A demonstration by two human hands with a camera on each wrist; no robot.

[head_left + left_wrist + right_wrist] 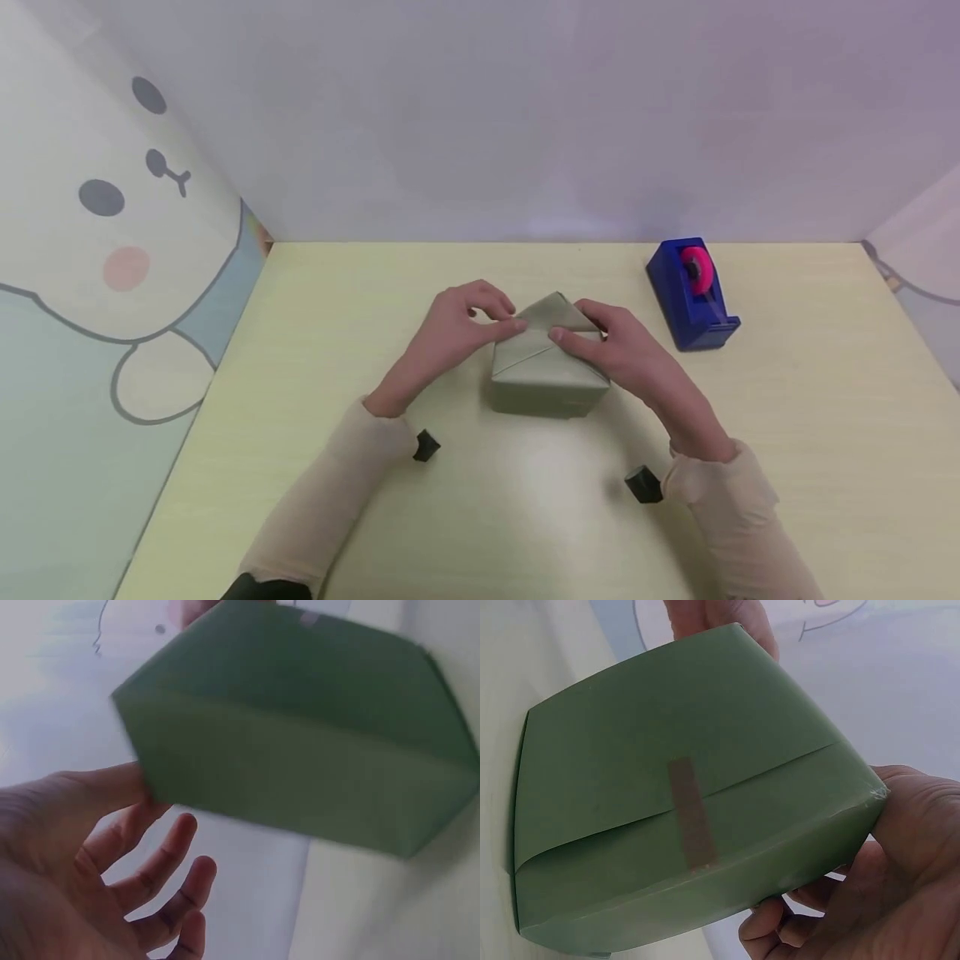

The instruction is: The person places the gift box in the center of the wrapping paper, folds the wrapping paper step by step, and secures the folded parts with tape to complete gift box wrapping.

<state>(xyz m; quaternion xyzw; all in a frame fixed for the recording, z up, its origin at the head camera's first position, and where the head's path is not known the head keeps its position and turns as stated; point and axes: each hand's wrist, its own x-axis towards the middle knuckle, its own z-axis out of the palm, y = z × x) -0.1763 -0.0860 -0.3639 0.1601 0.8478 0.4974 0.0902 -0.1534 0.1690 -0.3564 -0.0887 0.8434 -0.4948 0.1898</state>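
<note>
A small box wrapped in green paper (551,397) sits mid-table, one end facing up with folded paper flaps across it. My left hand (465,329) pinches its far left edge between thumb and index finger; the other fingers spread loosely in the left wrist view. From the right, my right hand (633,350) grips the box, thumb pressed on the folded flap and fingers round the far right side. One face in the right wrist view shows a paper seam crossed by a reddish strip of tape (690,814).
A blue tape dispenser (693,308) with a pink roll (699,268) stands at the back right of the pale table (810,400). A plain wall (555,125) rises behind the table, and a panel with a cartoon animal (105,250) flanks the left side.
</note>
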